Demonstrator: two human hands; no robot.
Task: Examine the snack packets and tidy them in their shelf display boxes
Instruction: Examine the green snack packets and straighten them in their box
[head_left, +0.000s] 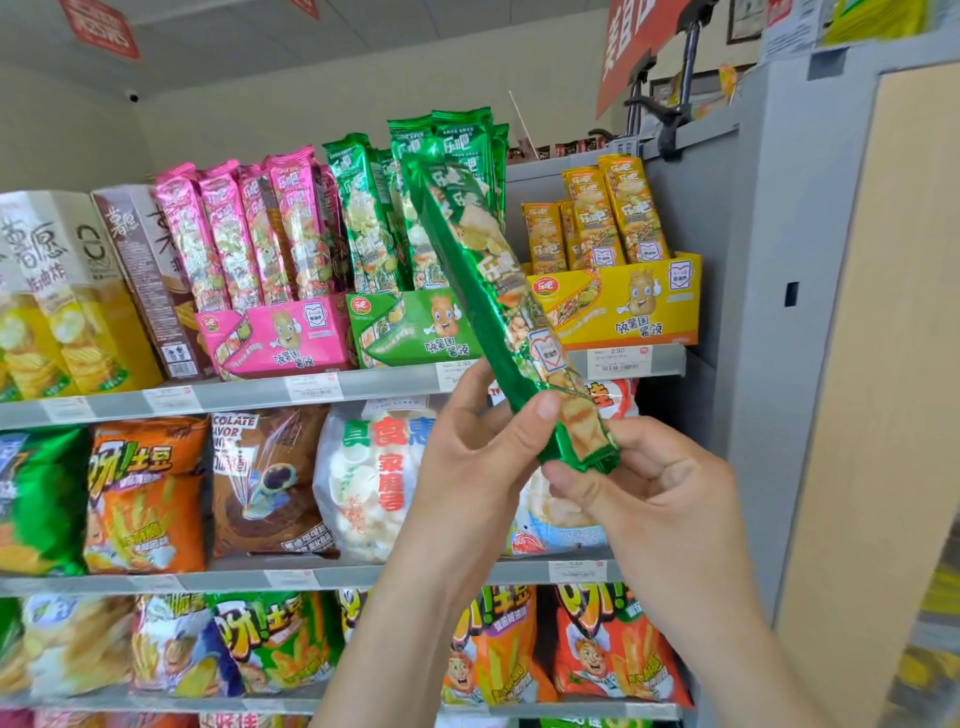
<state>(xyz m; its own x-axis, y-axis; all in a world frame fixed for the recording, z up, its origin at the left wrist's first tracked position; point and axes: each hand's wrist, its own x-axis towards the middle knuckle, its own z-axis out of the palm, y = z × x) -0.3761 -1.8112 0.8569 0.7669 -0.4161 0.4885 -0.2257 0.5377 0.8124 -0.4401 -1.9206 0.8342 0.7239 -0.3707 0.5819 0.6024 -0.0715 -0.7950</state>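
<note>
While the pink display box (283, 338) at 9 o'clock holds its packets upright, the green display box (410, 325) beside it is probably this packet's home. Left hand (467, 457) grips the green packet (483, 270) near its lower end, thumb on the face. Packet tilts toward 11 o'clock, likely for inspection. Right hand (649, 499) pinches the bottom seal, steadying. Yellow display box (623, 306) at 2 o'clock.

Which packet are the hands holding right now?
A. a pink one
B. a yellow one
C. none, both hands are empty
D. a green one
D: the left hand and the right hand both grip the lower end of a green packet, which is tilted in front of the green display box on the top shelf.
</note>
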